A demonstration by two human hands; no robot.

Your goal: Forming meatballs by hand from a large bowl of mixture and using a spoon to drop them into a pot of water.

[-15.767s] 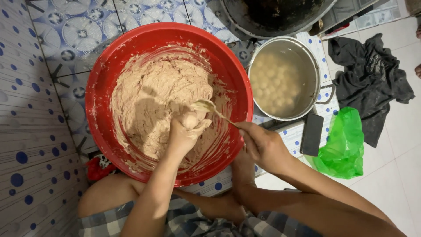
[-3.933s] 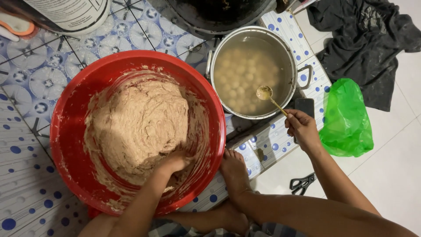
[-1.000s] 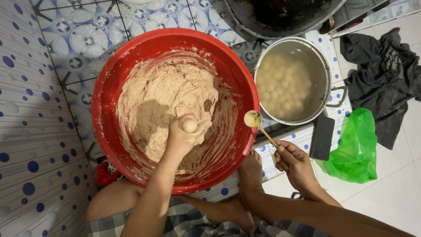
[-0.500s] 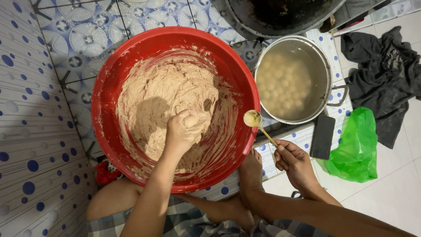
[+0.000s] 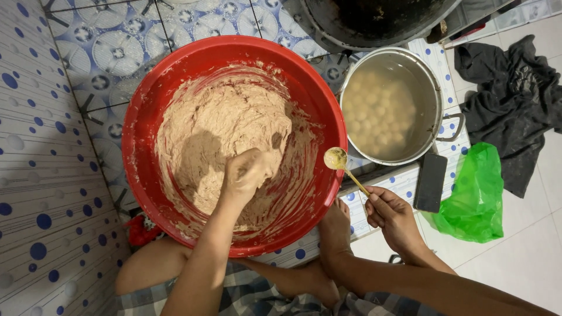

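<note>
A big red basin (image 5: 146, 111) holds a mass of pale brown paste (image 5: 216, 134) smeared up its walls. My left hand (image 5: 246, 172) is down in the paste, fingers closed around a lump of it. My right hand (image 5: 389, 213) grips a thin-handled spoon (image 5: 338, 159) whose round bowl hovers over the basin's right rim, coated with paste. To the right stands a steel pot (image 5: 436, 99) of cloudy water with several pale balls floating in it.
A large dark pan (image 5: 374, 17) sits at the top. A black phone-like slab (image 5: 431, 182) and a green plastic bag (image 5: 474, 196) lie right of my right hand. A dark cloth (image 5: 515, 111) is crumpled on the floor. My bare foot (image 5: 335, 234) rests under the basin.
My left hand has pushed down into the paste and closed on it; a second ago it held a formed ball up. The spoon has stayed by the basin rim.
</note>
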